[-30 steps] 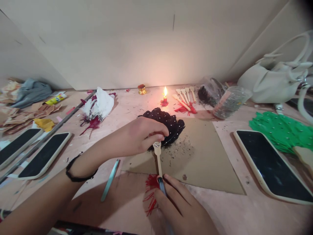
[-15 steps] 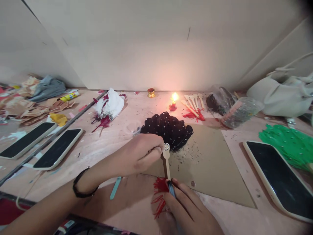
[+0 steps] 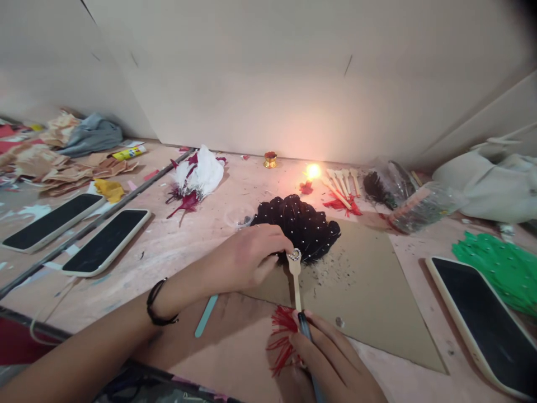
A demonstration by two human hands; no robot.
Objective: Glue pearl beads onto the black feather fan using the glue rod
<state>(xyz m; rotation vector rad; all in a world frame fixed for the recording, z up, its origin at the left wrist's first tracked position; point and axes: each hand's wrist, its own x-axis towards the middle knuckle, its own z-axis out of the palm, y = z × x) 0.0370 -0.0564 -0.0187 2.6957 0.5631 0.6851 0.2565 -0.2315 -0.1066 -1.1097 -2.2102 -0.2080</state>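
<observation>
A black feather fan (image 3: 304,225) dotted with small white beads lies on a brown cardboard sheet (image 3: 361,285). Its wooden handle (image 3: 296,280) points toward me and carries a small jewelled ornament at the top. My left hand (image 3: 247,254) is closed, fingers pressing at the fan's base beside that ornament. My right hand (image 3: 331,361) is closed round a dark pen-like tool (image 3: 305,327), whose tip meets the lower end of the handle. Red feather strands (image 3: 282,338) lie under my right hand.
A lit candle (image 3: 312,172) burns at the back with wooden sticks (image 3: 342,182) beside it. Two phones (image 3: 104,240) lie at the left, another phone (image 3: 482,313) at the right by a green fan (image 3: 501,268). A teal file (image 3: 205,316), white feathers (image 3: 201,176), a white bag (image 3: 490,184).
The view has shifted, so everything sits further right and lower. My left hand stays at the fan's base and my right hand keeps the tool at the handle's end.
</observation>
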